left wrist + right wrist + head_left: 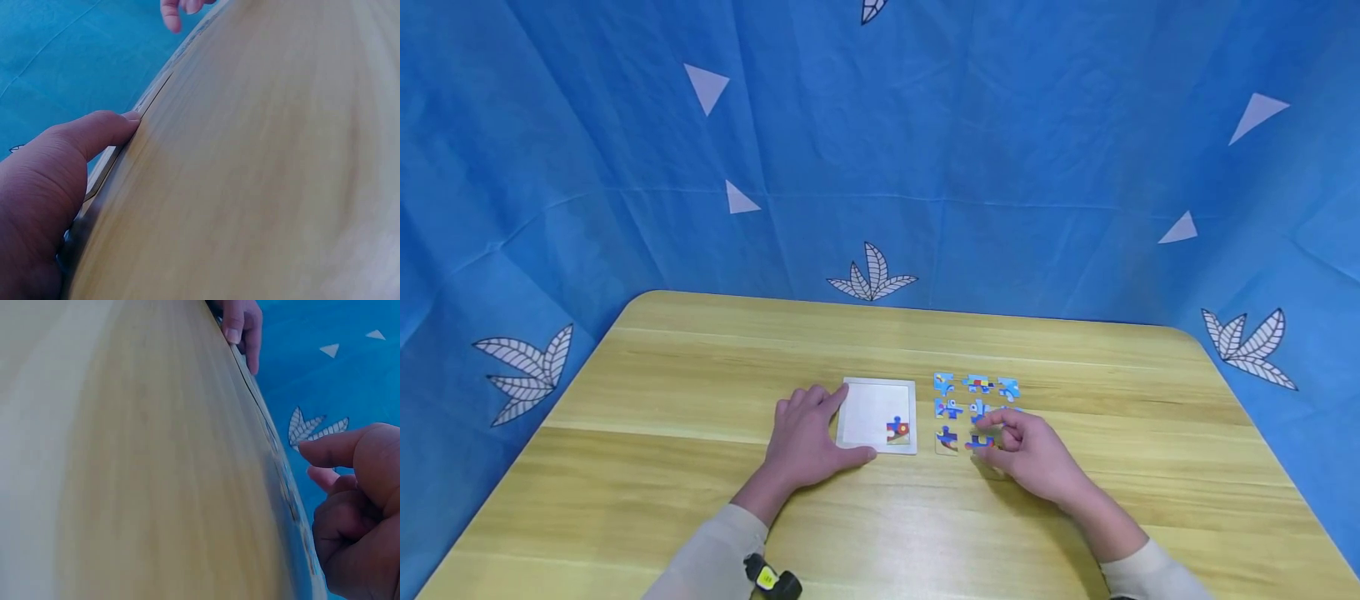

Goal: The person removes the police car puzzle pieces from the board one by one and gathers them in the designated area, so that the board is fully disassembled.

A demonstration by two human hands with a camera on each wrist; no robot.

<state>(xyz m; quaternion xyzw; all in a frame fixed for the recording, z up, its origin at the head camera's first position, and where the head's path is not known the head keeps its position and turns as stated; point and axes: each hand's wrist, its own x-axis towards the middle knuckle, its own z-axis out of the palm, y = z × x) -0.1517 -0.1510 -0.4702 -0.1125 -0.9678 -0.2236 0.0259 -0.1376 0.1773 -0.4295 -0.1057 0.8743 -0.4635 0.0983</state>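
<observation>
A white square puzzle tray (861, 408) lies on the table, with one red and blue jigsaw piece (898, 432) in its lower right corner. My left hand (805, 437) holds the tray from its left side, forefinger at the far edge and thumb at the near edge. In the left wrist view the thumb (103, 134) touches the tray's side. Several loose jigsaw pieces (946, 439) lie in rows right of the tray. Over their near right part hovers my right hand (1033, 454), thumb and forefinger apart around a blue and red piece (981, 443), other fingers folded in. Nothing shows between its fingertips.
The wooden table (700, 375) has rounded far corners. A blue cloth (925, 125) with white triangles and leaf prints hangs behind and beside it. A black strap device (772, 579) sits by the left sleeve.
</observation>
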